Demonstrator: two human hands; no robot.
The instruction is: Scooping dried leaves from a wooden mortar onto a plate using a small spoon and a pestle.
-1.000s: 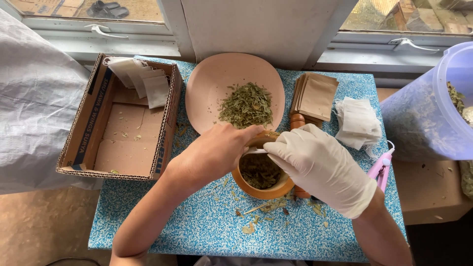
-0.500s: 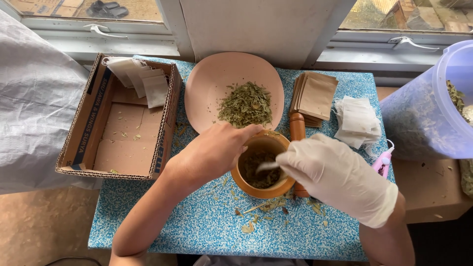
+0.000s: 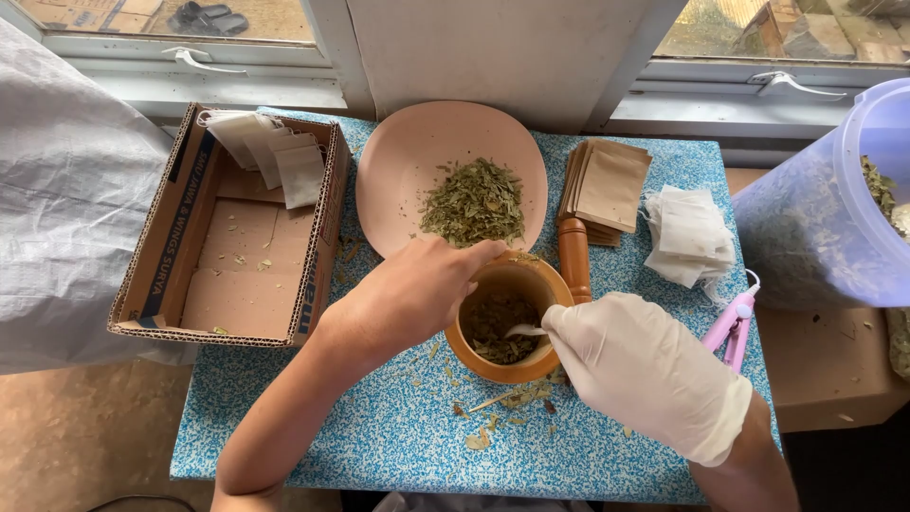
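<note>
Two hands (image 3: 408, 294) (image 3: 645, 365) at one wooden mortar (image 3: 507, 322)

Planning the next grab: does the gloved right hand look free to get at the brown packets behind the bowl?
Probably yes: right hand sits near brown packets; only the wooden pestle lies between.

Your left hand (image 3: 408, 294) covers the near-left rim of the wooden bowl (image 3: 509, 320), at nine o'clock from its middle. Your gloved right hand (image 3: 645, 365) hides most of the small white tool (image 3: 527, 331), so you cannot tell its kind. At three o'clock, the picture's edge cuts the plastic tub (image 3: 834, 218).
</note>
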